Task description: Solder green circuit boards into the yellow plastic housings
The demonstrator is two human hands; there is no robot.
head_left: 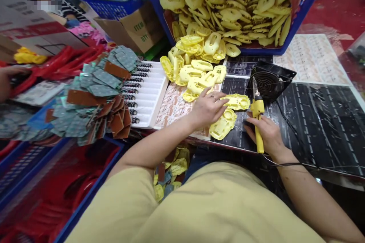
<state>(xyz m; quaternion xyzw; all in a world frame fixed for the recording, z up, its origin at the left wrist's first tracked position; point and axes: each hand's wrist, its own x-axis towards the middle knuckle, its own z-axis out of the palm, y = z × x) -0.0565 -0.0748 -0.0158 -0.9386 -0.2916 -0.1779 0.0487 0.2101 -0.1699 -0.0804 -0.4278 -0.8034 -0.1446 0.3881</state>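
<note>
My right hand [266,133] is closed around a yellow soldering iron [259,121], whose metal tip points up and away from me. My left hand [209,106] is spread palm down, its fingertips at the left end of a yellow plastic shell [238,101] that lies with its hollow side up. Nearer to me is a second hollow yellow shell [224,124], just below the left fingers. Beyond my left hand several yellow plastic shells [199,78] lie in a loose heap. What is under the left palm is hidden.
A blue crate [285,50] full of yellow shells stands at the back. Behind the iron sits a black fan [266,83] with a cable. Left are a white tray [146,115] of small wired parts and stacked blue-grey and brown boards [99,87]. Another person's hand [11,79] shows far left.
</note>
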